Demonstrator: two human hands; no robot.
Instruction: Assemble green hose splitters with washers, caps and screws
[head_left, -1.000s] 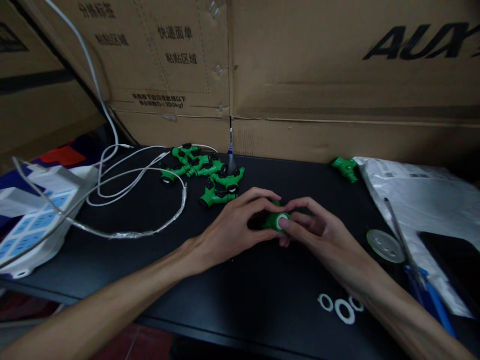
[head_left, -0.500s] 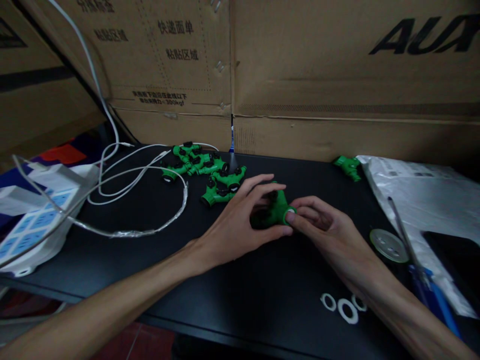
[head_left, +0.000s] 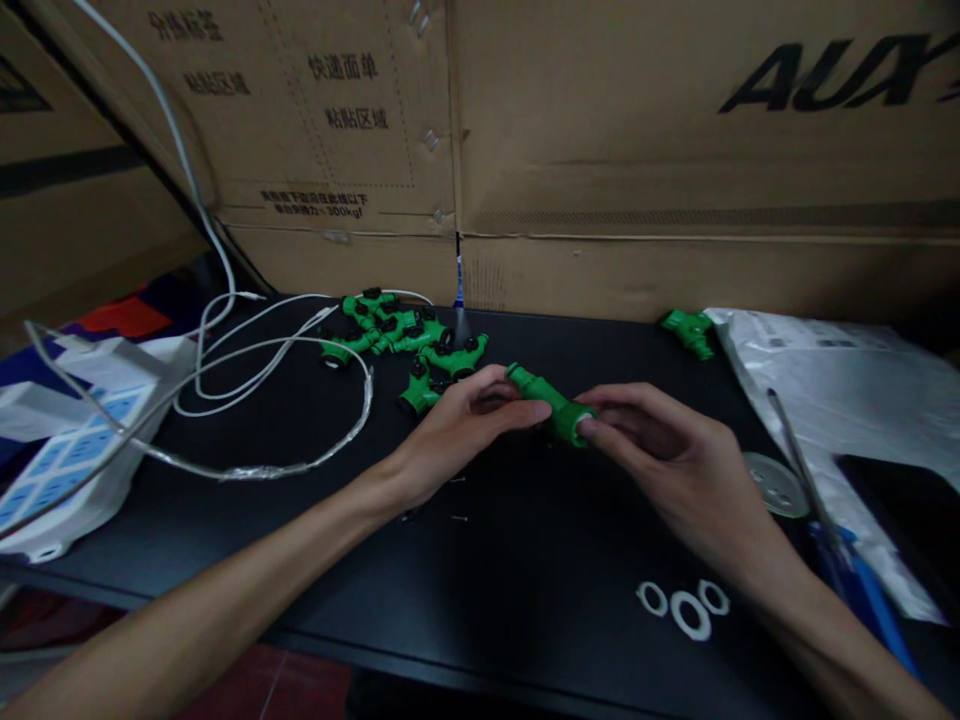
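A black table stood against tall cardboard boxes. Just above its middle, my left hand and right hand each pinched one end of a green plastic fitting, fingers closed around it.

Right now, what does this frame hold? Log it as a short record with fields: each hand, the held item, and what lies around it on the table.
left hand: grips the upper end of the green plastic hose fitting
right hand: fingertips on the fitting's wider lower end
fitting: tilted, held between both hands above the black table
behind left hand: pile of green plastic fittings
far right: single green fitting beside a grey plastic bag
near edge: three white rubber rings
left: white cables
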